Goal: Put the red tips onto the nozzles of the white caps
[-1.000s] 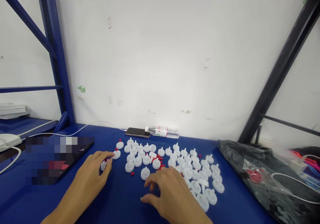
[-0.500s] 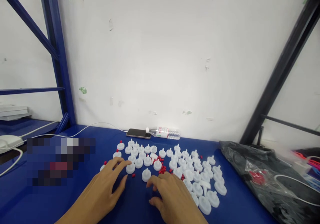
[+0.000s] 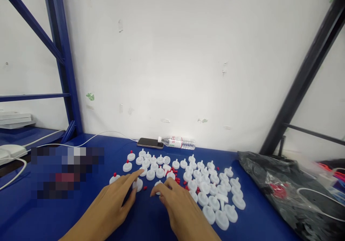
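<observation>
Several white round plastic caps [image 3: 205, 188] with short stems lie spread on the blue table [image 3: 81, 216]. Small red plugs [image 3: 176, 180] are scattered among them. A few caps at the left, such as one cap [image 3: 127, 166], carry a red plug on top. My left hand [image 3: 115, 203] lies over the table with its fingers stretched out, the fingertips touching a white cap [image 3: 138, 184]. My right hand [image 3: 178, 207] is curled, its fingertips pinching at a white cap [image 3: 158, 185] in front of the red plugs.
A phone [image 3: 150, 143] on a white cable and a lying water bottle [image 3: 178, 142] rest by the white wall. A black plastic bag [image 3: 285, 190] holding red parts lies at the right. Blue shelf posts [image 3: 61, 61] stand at the left, a dark brace [image 3: 302, 75] at the right.
My left hand has moved right, from the plugged cap at the left to a cap near the middle. My right hand has slid forward and closed its fingers on a white cap.
</observation>
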`<state>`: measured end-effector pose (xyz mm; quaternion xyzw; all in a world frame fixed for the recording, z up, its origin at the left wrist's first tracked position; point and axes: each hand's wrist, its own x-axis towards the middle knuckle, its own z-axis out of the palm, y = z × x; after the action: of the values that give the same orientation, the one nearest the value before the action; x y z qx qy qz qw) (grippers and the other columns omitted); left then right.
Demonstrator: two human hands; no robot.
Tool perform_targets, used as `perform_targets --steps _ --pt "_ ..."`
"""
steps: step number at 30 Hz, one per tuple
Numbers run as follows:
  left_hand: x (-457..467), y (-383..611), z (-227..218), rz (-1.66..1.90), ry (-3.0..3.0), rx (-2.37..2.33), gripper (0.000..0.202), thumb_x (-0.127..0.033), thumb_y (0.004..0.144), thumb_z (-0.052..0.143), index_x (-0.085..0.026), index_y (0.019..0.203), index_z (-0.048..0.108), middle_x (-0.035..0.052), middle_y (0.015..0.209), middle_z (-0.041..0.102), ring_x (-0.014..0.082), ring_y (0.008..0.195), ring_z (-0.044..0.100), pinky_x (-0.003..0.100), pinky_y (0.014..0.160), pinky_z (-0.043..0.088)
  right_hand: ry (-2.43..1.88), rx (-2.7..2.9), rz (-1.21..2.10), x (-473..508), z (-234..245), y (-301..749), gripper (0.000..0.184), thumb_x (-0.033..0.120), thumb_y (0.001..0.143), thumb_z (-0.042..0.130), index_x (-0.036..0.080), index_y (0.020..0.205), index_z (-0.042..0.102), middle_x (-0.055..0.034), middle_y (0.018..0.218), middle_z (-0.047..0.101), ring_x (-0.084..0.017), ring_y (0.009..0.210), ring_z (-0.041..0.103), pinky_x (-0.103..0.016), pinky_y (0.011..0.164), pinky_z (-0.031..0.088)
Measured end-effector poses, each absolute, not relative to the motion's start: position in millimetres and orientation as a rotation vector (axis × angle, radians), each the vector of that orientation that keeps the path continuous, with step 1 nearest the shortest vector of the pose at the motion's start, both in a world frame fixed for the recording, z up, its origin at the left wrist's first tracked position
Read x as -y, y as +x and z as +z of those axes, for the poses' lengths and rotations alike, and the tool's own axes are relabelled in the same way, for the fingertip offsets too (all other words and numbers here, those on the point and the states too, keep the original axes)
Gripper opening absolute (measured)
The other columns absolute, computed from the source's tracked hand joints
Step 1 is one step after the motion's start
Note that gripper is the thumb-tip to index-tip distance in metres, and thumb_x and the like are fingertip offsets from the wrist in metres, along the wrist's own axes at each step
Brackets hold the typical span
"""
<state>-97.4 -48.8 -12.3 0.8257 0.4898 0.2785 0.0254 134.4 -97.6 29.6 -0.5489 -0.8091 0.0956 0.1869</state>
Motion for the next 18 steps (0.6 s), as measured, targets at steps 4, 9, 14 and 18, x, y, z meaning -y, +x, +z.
perform_targets --steps 4,9,14,18 --pt "41.6 -98.6 -22.6 0.890 2.527 -1.613 0.052 -0.040 0.097 0.054 -0.023 0.146 0.058 0.0121 0.140 0.069 0.0350 0.125 0.068 0.050 0.103 0.056 -1.450 2.131 0.352 94.0 32.5 134.8 0.039 0.001 0.096 0.051 0.030 0.113 0.072 -0.0026 0.111 0.072 -0.022 0.096 0.073 -0.030 0.083 0.050" --pt "38.7 -98.3 -27.5 0.862 2.513 -1.584 0.030 -0.034 0.097 0.053 -0.023 0.115 0.075 0.0094 0.115 0.077 0.0293 0.102 0.076 0.039 0.086 0.062 -1.372 2.010 0.397 94.9 39.1 134.5 0.026 0.006 0.098 0.057 0.026 0.101 0.073 -0.0015 0.101 0.076 -0.022 0.098 0.072 -0.029 0.085 0.049" --pt "50.4 -89.3 -4.0 0.951 2.523 -1.524 0.032 -0.034 0.099 0.051 -0.025 0.125 0.068 0.0053 0.110 0.078 0.0207 0.071 0.072 0.032 0.072 0.058 -1.190 1.889 0.420 97.4 45.3 131.9 0.025 0.004 0.096 0.061 0.025 0.094 0.073 0.0012 0.099 0.075 -0.017 0.092 0.071 -0.026 0.085 0.050" --pt "60.4 -81.1 18.7 0.990 2.518 -1.406 0.033 -0.041 0.099 0.052 -0.028 0.125 0.067 0.0019 0.109 0.074 0.0152 0.058 0.063 0.028 0.059 0.054 -1.100 1.752 0.416 101.2 50.3 130.1 0.022 0.006 0.094 0.065 0.026 0.094 0.073 0.0025 0.096 0.073 -0.014 0.089 0.069 -0.023 0.083 0.050"
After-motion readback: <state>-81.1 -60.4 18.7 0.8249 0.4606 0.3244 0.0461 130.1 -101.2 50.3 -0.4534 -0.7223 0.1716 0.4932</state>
